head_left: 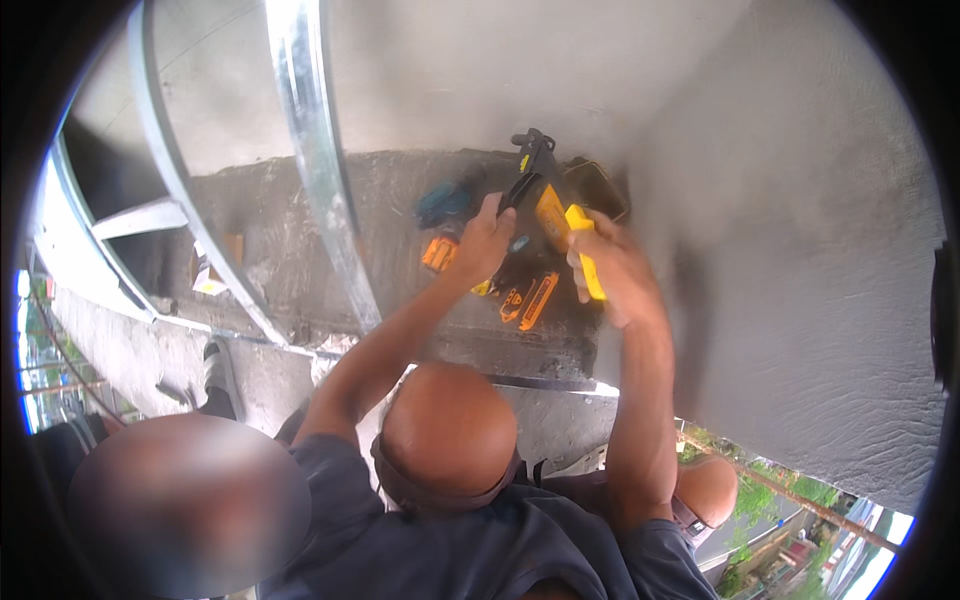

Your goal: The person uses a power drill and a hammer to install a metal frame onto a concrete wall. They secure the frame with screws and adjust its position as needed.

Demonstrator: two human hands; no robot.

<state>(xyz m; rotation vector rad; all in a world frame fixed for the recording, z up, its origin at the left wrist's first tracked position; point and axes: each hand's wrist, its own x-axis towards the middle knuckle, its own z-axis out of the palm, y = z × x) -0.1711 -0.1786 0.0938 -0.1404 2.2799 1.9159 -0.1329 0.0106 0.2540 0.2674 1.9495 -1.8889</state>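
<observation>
My left hand (487, 240) is wrapped round the handle of a black tool (537, 150) with a small yellow mark. The tool's wider head points up and away from me, toward the wall. My right hand (622, 268) grips a long yellow bar-shaped piece (580, 221), held tilted. Close to it, an orange-yellow flat piece (551, 215) lies between my two hands; I cannot tell whether it joins the black tool. Below my hands are an orange strip-shaped piece (539, 301) and a smaller orange piece (511, 304).
Beside my left hand are an orange block-shaped item (438, 253) and a teal item (441, 205). A dark open container (597, 188) stands by the wall corner. Metal studs (318, 150) rise at the left, near a small box (213, 265). A person (190, 505) is close at the lower left.
</observation>
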